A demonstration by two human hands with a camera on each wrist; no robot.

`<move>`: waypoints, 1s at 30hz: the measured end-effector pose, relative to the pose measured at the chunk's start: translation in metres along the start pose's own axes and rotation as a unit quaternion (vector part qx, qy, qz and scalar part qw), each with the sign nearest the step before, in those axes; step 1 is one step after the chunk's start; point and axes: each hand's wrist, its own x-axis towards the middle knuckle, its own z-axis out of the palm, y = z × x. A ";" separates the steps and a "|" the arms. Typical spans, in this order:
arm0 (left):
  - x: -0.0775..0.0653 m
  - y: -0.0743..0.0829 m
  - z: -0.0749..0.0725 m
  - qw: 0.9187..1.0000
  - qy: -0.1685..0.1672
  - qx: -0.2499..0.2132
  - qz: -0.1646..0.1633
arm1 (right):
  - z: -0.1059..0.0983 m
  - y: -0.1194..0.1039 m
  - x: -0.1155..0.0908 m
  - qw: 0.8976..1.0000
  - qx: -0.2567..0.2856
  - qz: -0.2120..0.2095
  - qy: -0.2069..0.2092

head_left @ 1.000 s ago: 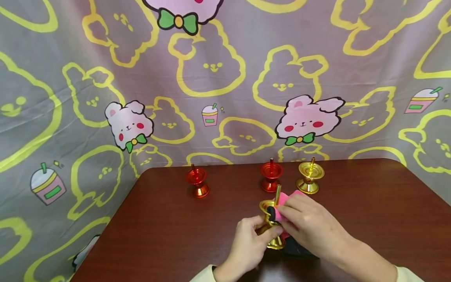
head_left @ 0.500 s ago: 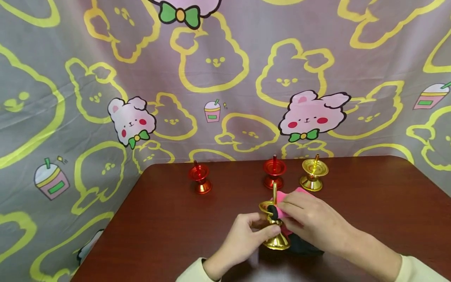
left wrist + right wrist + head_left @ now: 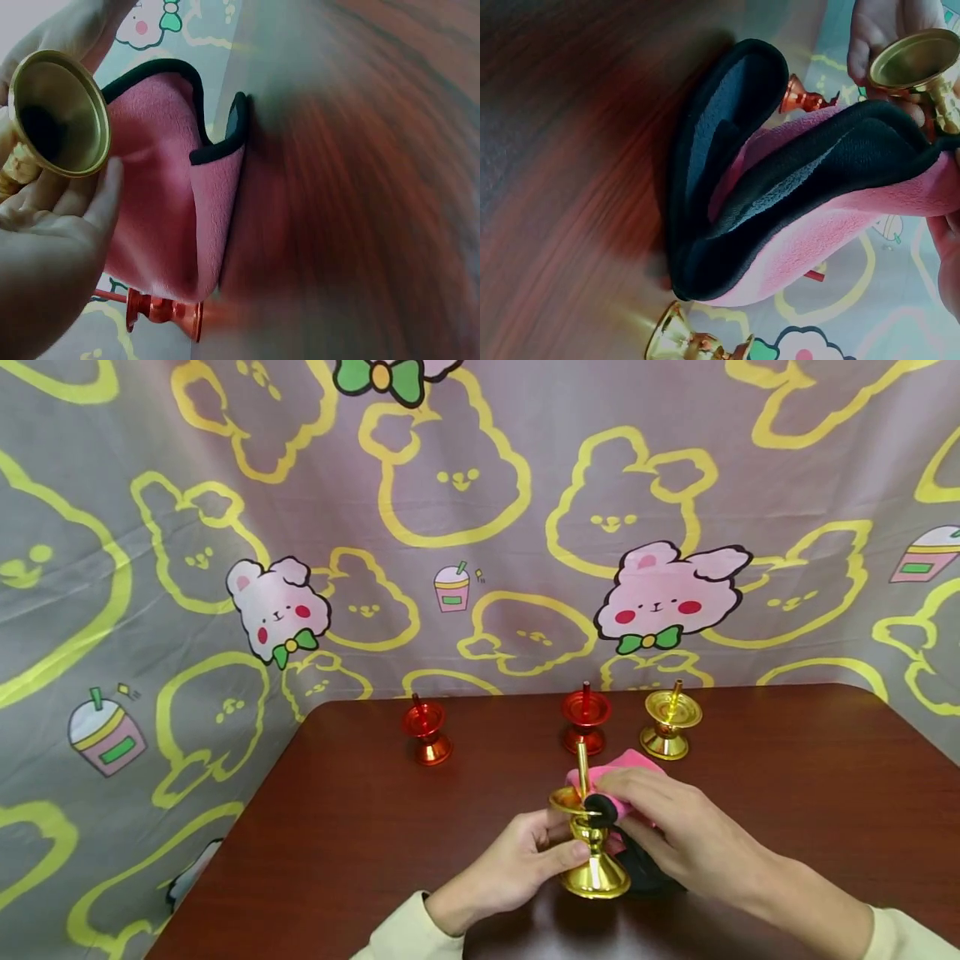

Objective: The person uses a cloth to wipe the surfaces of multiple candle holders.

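My left hand (image 3: pixel 517 864) grips a gold candle holder (image 3: pixel 597 878) around its stem, thumb in front. The holder is raised off the table and slightly tilted, its spike upward. In the left wrist view the hollow underside of its base (image 3: pixel 84 112) faces the camera. My right hand (image 3: pixel 686 818) pinches a pink cloth (image 3: pixel 630 762) with black edging against the holder's dish, beside the spike. The rest of the cloth (image 3: pixel 810 259) hangs in folds below that hand, its dark side showing in the right wrist view. The right fingertips are partly hidden by cloth.
Along the back of the brown wooden table (image 3: pixel 337 827) stand a red candle holder (image 3: pixel 431 748) at left, another red one (image 3: pixel 586 710) in the middle and a gold one (image 3: pixel 666 743) at right. A patterned curtain (image 3: pixel 495 560) hangs behind.
The holder's base has come farther into sight and swung slightly right. The cloth's black edge has shifted along the dish. Both hands keep their hold, and the head view has tilted down a little.
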 end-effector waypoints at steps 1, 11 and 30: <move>0.001 0.001 0.001 1.000 -0.005 -0.017 0.004 | 0.000 0.000 0.000 1.000 0.002 -0.002 0.005; 0.004 0.004 0.008 0.997 0.062 0.043 0.005 | 0.004 0.003 0.008 0.993 -0.068 -0.079 0.047; 0.004 0.020 0.024 0.920 0.221 0.322 0.024 | 0.014 -0.011 0.019 0.979 -0.194 -0.061 0.002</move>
